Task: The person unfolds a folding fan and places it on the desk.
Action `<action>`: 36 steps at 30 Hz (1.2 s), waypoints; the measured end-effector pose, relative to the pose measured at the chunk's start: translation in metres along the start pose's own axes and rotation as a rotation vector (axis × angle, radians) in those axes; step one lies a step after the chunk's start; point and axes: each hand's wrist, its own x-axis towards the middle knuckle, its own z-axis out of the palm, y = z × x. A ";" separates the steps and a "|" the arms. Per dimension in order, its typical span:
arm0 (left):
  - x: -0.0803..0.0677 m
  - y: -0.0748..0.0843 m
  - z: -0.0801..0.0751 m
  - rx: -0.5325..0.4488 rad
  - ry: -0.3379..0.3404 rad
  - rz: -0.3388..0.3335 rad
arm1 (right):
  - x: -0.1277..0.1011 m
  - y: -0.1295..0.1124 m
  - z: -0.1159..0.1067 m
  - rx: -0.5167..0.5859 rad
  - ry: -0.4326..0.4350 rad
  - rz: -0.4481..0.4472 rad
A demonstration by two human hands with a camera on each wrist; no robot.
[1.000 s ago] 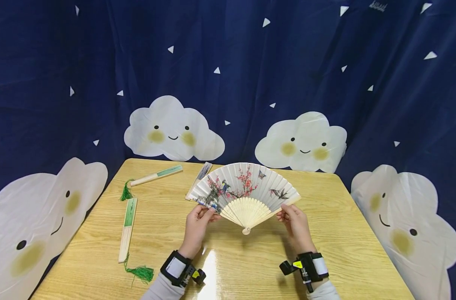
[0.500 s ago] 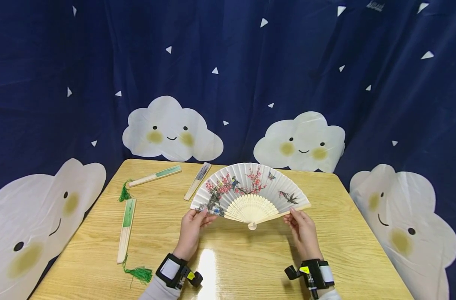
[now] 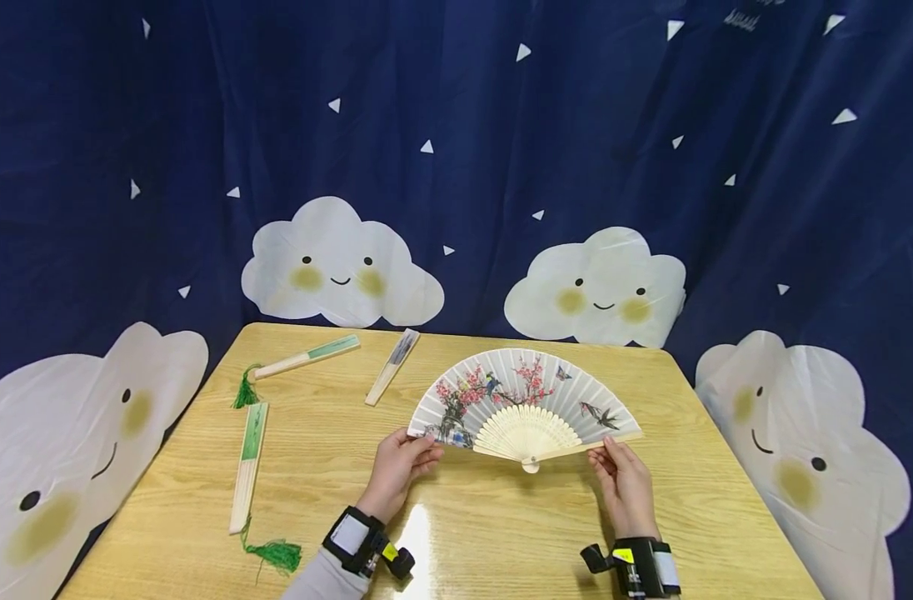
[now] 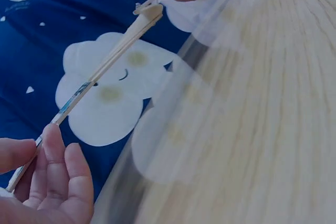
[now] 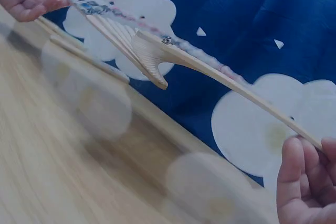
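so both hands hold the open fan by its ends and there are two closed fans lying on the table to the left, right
Not quite: three closed fans lie on the table to the left, not two, as the head view shows. Both the left hand and the right hand do hold the open fan by its ends.

The head view is evenly and brightly lit from above, with a white streak of glare on the glossy table near its front edge. Shadows are soft and faint. Straight lines bow toward the corners, a wide-lens warp. Both wrist views are dimmer and bluish; the tabletop smears into blur there, with pale reflections of the cloud shapes. The fan's ribs are fairly sharp, while the fingers at the frame edge look soft.
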 end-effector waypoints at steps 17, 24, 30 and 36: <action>0.040 -0.018 0.050 0.103 -0.133 -0.091 | 0.022 -0.042 -0.064 -0.139 0.150 0.149; 0.067 -0.015 0.068 0.190 -0.131 -0.087 | 0.050 -0.057 -0.073 -0.136 0.155 0.230; 0.090 -0.010 0.083 0.193 -0.118 -0.147 | 0.075 -0.073 -0.080 -0.144 0.121 0.294; 0.110 -0.010 0.094 0.114 -0.015 -0.219 | 0.101 -0.086 -0.087 -0.100 0.053 0.387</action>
